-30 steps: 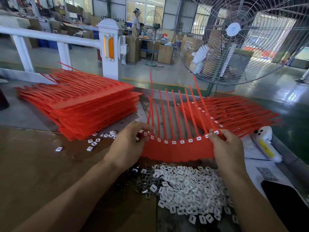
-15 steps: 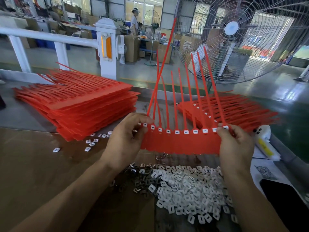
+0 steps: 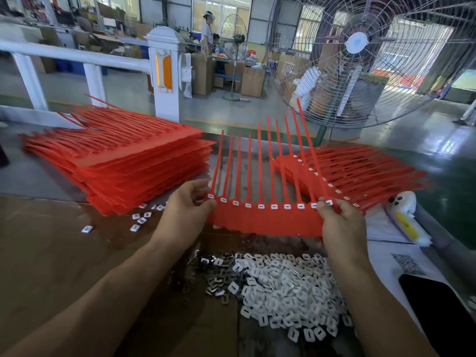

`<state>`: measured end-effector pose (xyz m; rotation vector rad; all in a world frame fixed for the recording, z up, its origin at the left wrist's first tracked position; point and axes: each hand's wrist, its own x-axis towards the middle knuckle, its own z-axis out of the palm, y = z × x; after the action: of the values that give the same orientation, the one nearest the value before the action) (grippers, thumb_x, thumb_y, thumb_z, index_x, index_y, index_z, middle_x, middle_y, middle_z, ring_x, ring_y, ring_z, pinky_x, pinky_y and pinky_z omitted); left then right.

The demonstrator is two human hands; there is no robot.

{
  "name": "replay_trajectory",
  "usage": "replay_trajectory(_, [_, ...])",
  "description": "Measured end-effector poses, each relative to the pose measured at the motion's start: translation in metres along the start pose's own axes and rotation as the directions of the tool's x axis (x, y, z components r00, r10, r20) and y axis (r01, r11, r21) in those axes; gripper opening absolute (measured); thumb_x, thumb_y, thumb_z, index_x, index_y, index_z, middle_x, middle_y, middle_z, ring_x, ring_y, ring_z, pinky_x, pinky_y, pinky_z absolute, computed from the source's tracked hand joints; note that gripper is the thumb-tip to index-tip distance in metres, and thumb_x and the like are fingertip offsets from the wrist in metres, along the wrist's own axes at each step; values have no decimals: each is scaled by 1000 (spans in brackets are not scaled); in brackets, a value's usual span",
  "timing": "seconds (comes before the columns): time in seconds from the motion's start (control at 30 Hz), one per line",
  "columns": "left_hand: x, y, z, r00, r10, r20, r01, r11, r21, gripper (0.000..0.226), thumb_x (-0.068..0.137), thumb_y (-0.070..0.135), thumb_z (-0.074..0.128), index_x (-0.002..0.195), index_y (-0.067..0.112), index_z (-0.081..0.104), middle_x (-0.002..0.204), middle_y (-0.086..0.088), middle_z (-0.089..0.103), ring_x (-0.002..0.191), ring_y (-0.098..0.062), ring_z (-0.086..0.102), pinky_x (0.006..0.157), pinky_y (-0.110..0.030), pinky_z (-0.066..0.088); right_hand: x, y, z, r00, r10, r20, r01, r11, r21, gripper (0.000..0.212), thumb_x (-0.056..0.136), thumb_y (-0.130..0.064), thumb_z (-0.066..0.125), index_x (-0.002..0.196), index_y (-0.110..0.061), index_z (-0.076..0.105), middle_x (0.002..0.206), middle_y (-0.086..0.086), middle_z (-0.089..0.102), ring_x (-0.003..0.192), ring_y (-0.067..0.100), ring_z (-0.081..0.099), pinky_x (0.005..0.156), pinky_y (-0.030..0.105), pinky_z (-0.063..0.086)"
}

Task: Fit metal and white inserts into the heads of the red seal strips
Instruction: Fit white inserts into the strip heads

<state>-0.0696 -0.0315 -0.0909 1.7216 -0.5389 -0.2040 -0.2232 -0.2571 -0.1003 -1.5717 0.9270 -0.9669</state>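
A red seal strip sheet (image 3: pixel 265 222) is held above the table, its several tails pointing up and away. White inserts sit in the row of heads along its upper edge. My left hand (image 3: pixel 184 215) pinches the sheet's left end. At the right end, my right hand (image 3: pixel 340 222) grips it. Below the sheet lies a pile of loose white inserts (image 3: pixel 286 287), with a smaller heap of metal inserts (image 3: pixel 213 269) at its left side.
A tall stack of red strip sheets (image 3: pixel 123 161) lies at the left, a flatter stack with white inserts (image 3: pixel 355 173) at the right. A few white inserts (image 3: pixel 140 220) lie loose by the left stack. A black phone (image 3: pixel 438 307) and white bottle (image 3: pixel 407 220) sit right. A large fan (image 3: pixel 360 57) stands behind.
Both hands lifted the sheet off the table and tipped its tails up high, then lowered the tails somewhat. The sheet now sits more level between my hands.
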Motion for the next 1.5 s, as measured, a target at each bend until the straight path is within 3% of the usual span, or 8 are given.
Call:
replay_trajectory(0.1, [2,-2,0,994,-99,40,103,988,-110,42,95,7,67,136,13,59,120,0,71,103,-12,71,91,-28,58,1,1,0,994,100,37,-102,992,72,10,94,-32,68,97,-24,72,85,-1,74,64,18,74,58,44,61])
replay_trajectory(0.23, [2,-2,2,977,-183,109,204,952,-229,31,96,-3,62,125,8,65,99,-4,78,86,-16,76,72,-25,60,-2,-4,-3,976,150,158,-168,980,106,9,94,-22,68,94,-14,70,59,8,67,39,22,60,36,23,40])
replay_trajectory(0.47, [3,1,0,965,-228,130,258,919,-299,28,100,-4,54,120,13,64,104,-11,75,82,-20,76,64,-33,62,-5,-17,-10,826,303,475,-377,924,67,19,96,-21,66,108,-7,67,82,16,77,61,24,75,34,21,39])
replay_trajectory(0.63, [2,3,0,954,-262,143,296,895,-334,26,101,0,54,115,21,61,113,-10,70,91,-25,75,63,-36,62,-4,-19,-13,740,356,570,-448,894,25,28,92,-16,70,117,-5,64,94,16,78,68,30,77,34,21,44])
replay_trajectory(0.83, [2,4,1,959,-256,122,283,893,-351,36,102,1,53,135,13,56,119,-9,67,99,-25,72,63,-34,62,-2,-15,-8,821,236,519,-298,954,37,17,99,-10,63,114,0,64,94,22,78,76,37,77,46,27,56])
replay_trajectory(1.2, [1,4,0,980,-175,91,196,900,-388,37,98,-3,58,131,13,54,102,-2,75,92,-27,76,68,-32,62,1,-16,-5,912,105,397,-225,936,269,13,102,-11,60,108,1,64,84,24,76,69,30,77,48,27,58])
replay_trajectory(1.37, [-1,5,2,979,-182,90,202,924,-324,30,99,7,61,128,16,60,104,-10,74,89,-33,75,75,-57,61,9,-17,-5,962,46,269,-155,903,401,8,104,-10,57,103,-5,63,79,14,77,68,27,77,51,27,59])
replay_trajectory(1.5, [-3,6,1,978,-174,113,199,937,-287,25,99,11,63,123,18,63,101,-14,74,86,-49,70,67,-63,60,19,-18,-7,976,71,206,-161,871,464,7,105,-10,55,106,-8,62,77,10,77,67,24,77,53,26,60])
